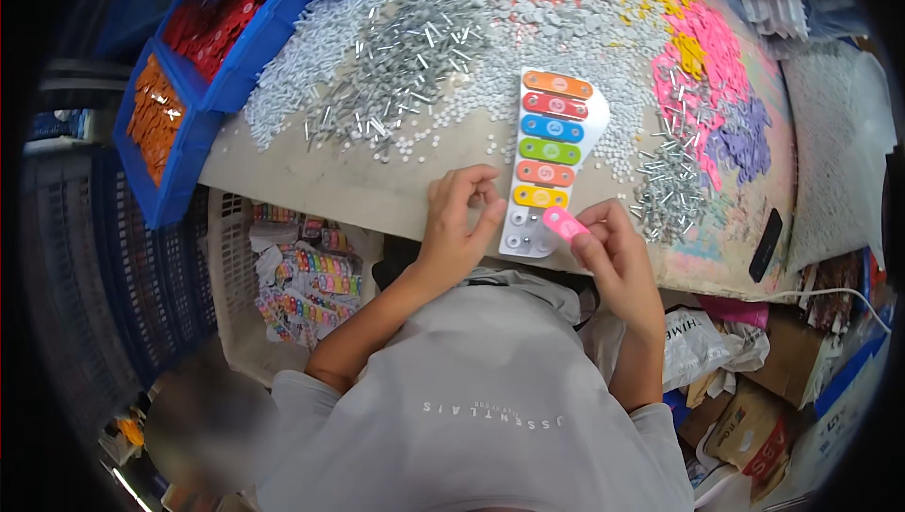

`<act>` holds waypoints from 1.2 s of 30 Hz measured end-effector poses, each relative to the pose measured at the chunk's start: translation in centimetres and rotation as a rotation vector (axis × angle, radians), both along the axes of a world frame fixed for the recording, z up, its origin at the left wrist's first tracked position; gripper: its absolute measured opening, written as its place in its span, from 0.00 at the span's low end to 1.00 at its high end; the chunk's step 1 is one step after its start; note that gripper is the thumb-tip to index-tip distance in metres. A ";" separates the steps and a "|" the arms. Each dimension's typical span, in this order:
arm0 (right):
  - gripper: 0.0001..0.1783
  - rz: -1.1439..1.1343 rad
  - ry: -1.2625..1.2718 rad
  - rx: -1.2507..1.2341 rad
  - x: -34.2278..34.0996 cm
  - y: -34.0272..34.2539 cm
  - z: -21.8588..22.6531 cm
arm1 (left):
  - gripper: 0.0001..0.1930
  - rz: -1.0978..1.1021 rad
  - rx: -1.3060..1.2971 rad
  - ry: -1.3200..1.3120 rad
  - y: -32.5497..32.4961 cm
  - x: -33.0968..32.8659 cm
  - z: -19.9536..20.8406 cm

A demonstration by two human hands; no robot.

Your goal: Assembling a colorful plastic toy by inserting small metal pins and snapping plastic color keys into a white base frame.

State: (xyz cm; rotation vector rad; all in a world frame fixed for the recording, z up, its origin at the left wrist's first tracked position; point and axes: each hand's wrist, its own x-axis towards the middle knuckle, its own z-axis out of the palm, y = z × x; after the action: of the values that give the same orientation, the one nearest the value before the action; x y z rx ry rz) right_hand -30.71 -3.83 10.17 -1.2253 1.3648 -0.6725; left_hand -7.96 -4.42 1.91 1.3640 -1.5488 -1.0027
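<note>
My right hand [617, 257] pinches a pink plastic strip [566, 223] with rounded ends. The strip hangs over the near end of a white board [588, 125]. Up the board runs a column of coloured strips, with an orange strip [558, 85] at the far end and a yellow strip [541, 196] nearest me. Small round pegs [515, 240] show on the uncovered near part of the board. Just left of the board rests my left hand [462, 220], fingers loosely curled, thumb apart from them, with nothing visible between.
Blue bins [201, 97] of red and orange pieces stand at the left. Heaps of white pieces [311, 64], metal pins [415, 50] and yellow, pink and purple strips [741, 140] cover the table [283, 173]. A crate [236, 276] of finished boards sits below, left.
</note>
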 end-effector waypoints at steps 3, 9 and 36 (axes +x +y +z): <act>0.06 0.099 0.091 0.005 1.8 -0.1 0.0 | 0.23 -0.012 -0.010 -0.027 0.1 0.0 -0.2; 0.07 0.120 0.294 -0.165 3.0 -0.4 -1.0 | 0.27 -0.045 -0.079 -0.117 0.1 -0.4 0.0; 0.14 -0.467 1.031 -0.272 -21.3 -8.9 -6.7 | 0.45 -0.299 -0.133 -0.272 1.0 0.6 0.4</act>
State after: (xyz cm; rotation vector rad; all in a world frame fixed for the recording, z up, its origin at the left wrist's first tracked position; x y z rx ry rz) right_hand -52.01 -12.71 3.42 -1.5700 2.5311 -0.5550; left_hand -7.36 -3.42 2.26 1.2369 -2.0316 -0.8955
